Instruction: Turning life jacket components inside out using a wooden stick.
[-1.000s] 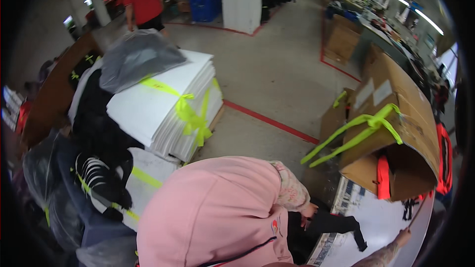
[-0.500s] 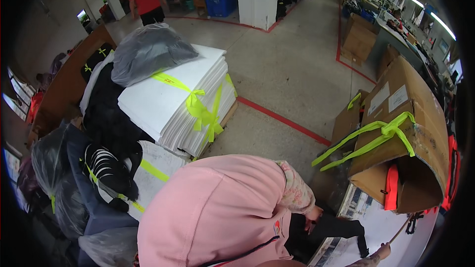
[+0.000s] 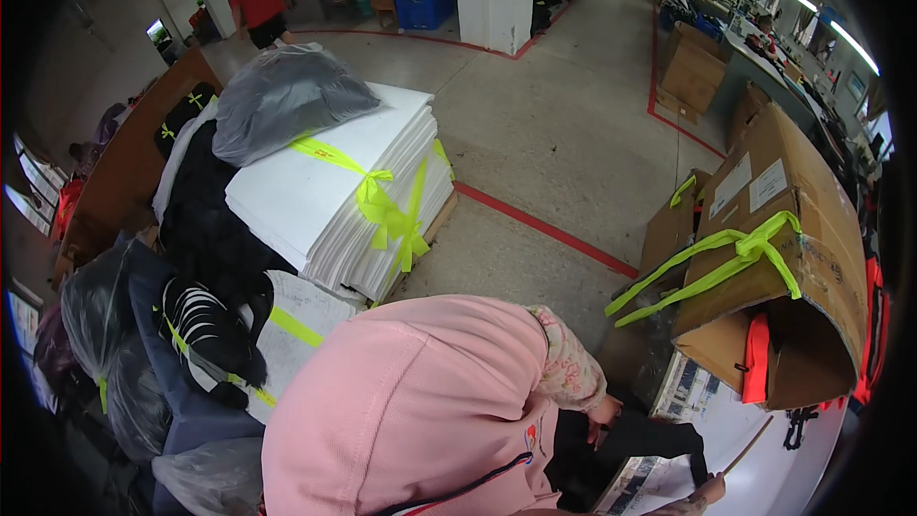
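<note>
My left hand (image 3: 604, 418), at the end of a floral sleeve, has its fingers closed over black fabric (image 3: 650, 439). From there a band of this fabric runs right and bends down beside my right hand (image 3: 709, 491). A thin tan stick (image 3: 748, 446) slants up and right out of my right hand, whose fingers are closed around its lower end. Whether that hand also grips the black fabric is hard to see. My pink shirt (image 3: 401, 401) fills the lower middle and hides part of the fabric. Under both hands lies a white work surface (image 3: 764, 487).
A cardboard box (image 3: 812, 248) with a yellow-green ribbon (image 3: 755, 247) stands at the right, its open end facing the work surface; an orange strip (image 3: 756, 358) hangs there. Left stands a tied stack of white sheets (image 3: 325, 191) under a grey plastic bag (image 3: 287, 100). A person in red (image 3: 256, 0) is farther back.
My right hand has moved left and slightly up with the stick, coming close to the end of the black band. The person in red has stepped left.
</note>
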Motion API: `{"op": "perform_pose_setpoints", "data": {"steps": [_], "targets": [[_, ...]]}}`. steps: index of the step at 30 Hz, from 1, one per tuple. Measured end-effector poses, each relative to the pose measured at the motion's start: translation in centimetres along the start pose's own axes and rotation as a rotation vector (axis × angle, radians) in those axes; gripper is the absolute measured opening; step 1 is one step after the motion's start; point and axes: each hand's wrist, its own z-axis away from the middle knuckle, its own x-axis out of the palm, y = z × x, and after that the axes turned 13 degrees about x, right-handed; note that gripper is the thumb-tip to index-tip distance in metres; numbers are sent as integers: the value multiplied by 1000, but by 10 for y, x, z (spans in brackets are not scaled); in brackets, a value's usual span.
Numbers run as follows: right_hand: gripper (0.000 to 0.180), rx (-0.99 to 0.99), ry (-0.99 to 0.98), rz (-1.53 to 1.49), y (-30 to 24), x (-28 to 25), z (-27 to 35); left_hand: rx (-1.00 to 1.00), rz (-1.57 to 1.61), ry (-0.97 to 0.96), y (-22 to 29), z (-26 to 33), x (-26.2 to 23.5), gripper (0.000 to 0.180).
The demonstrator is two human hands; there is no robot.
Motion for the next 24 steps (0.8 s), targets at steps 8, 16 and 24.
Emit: {"op": "perform_pose_setpoints", "data": {"steps": [8,16,24], "targets": [[28,-141,95,433,37,0,13,25,189,194,3,-14,-9,57],[29,-156,99,296,26,15,28,-67,447,74,22,-24,-48,55],[38,-36,112,-318,39,11,41,-34,155,-77,15,-15,-12,57]]}}
